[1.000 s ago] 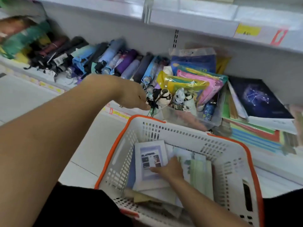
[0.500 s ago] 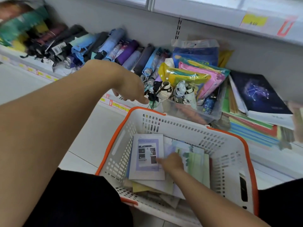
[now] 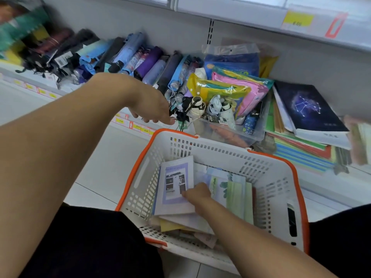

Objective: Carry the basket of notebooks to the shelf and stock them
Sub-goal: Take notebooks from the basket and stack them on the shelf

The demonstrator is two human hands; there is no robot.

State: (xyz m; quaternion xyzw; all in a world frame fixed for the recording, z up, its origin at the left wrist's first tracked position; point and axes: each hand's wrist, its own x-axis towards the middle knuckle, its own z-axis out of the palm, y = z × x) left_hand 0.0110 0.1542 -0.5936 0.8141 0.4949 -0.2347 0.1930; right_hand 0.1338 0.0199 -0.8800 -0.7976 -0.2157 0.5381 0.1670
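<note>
Fingers of the right hand (image 3: pixel 197 192) are laid on a purple-and-white notebook (image 3: pixel 176 185) inside the basket (image 3: pixel 281 189); whether the cover is pinched or only pressed cannot be told, since the fingertips are hidden by the knuckles. More notebooks (image 3: pixel 230 193), pale green and blue, are stacked just right of that hand, and further ones are seen beneath, at the near end of the basket. The white basket with its orange rim is set on the floor, between dark-clothed knees, just in front of the low shelf (image 3: pixel 331 183).

The left hand (image 3: pixel 154 109) is held above the far left corner of the basket, its fingers hanging loosely curled, with nothing seen in its grasp. Just right of it, a clear plastic bin (image 3: pixel 236 135) of small folded umbrellas is placed on the shelf, and bright plastic pouches (image 3: pixel 236 87) are leaned behind the bin. Folded umbrellas (image 3: pixel 140 57) are laid in a row along the far left of the shelf. At the right, a dark notebook with a constellation cover (image 3: pixel 309 107) is stacked on coloured notebooks. A yellow price tag (image 3: pixel 298 19) is fixed to the upper shelf edge.
</note>
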